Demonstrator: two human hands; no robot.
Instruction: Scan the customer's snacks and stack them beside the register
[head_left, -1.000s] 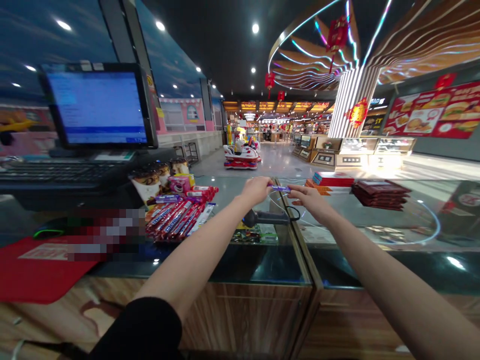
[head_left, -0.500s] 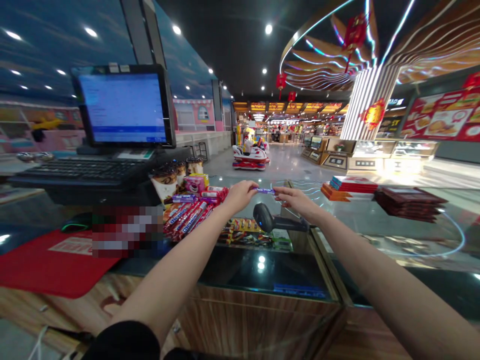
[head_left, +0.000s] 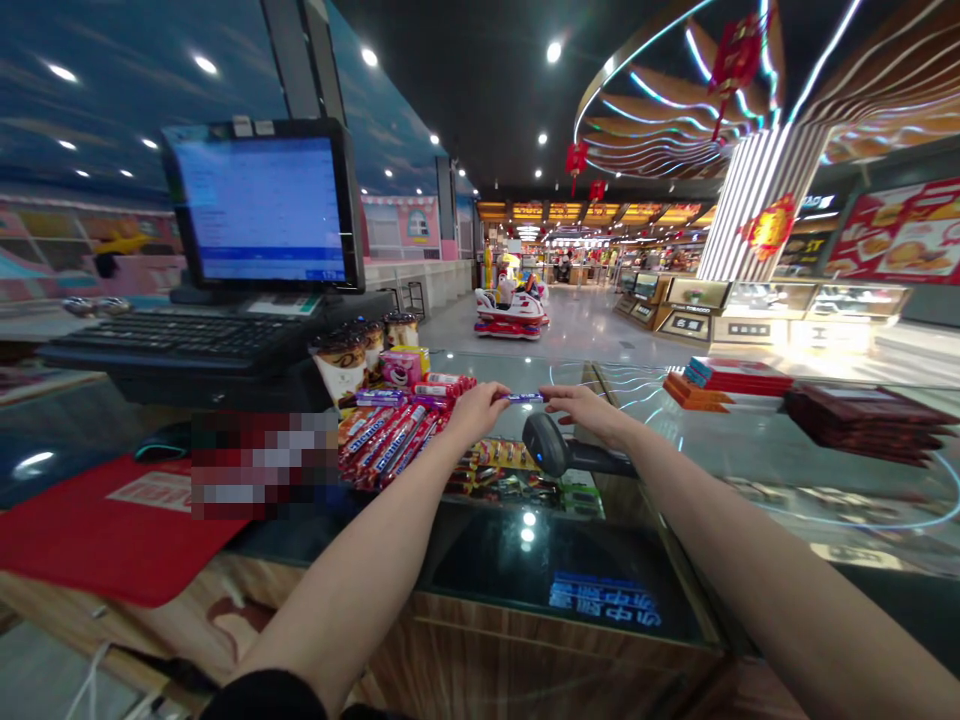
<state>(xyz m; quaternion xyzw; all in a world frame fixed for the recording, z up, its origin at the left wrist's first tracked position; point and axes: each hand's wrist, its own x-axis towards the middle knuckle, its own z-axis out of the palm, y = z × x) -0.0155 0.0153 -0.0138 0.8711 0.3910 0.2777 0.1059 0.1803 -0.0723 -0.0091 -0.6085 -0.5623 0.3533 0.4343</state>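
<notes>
Both my arms reach out over a glass counter (head_left: pixel 750 460). My left hand (head_left: pixel 474 410) and my right hand (head_left: pixel 583 407) each pinch one end of a small purple candy stick (head_left: pixel 523 397), held level between them. Just below my right hand lies a black barcode scanner (head_left: pixel 551 447) on the glass. To the left of my left hand sits a pile of red candy rolls (head_left: pixel 390 435) with purple packs on top.
A till screen (head_left: pixel 262 205) and black keyboard (head_left: pixel 180 340) stand at the left, with a red mat (head_left: pixel 82 535) in front. Snack cups (head_left: pixel 339 365) stand behind the candy. Red and dark flat boxes (head_left: pixel 862 415) are stacked on the right. A mall hall lies beyond.
The view has swung to the left, so the screen and candy pile sit more toward the centre. Both hands still hold the purple stick, now lower and above the scanner.
</notes>
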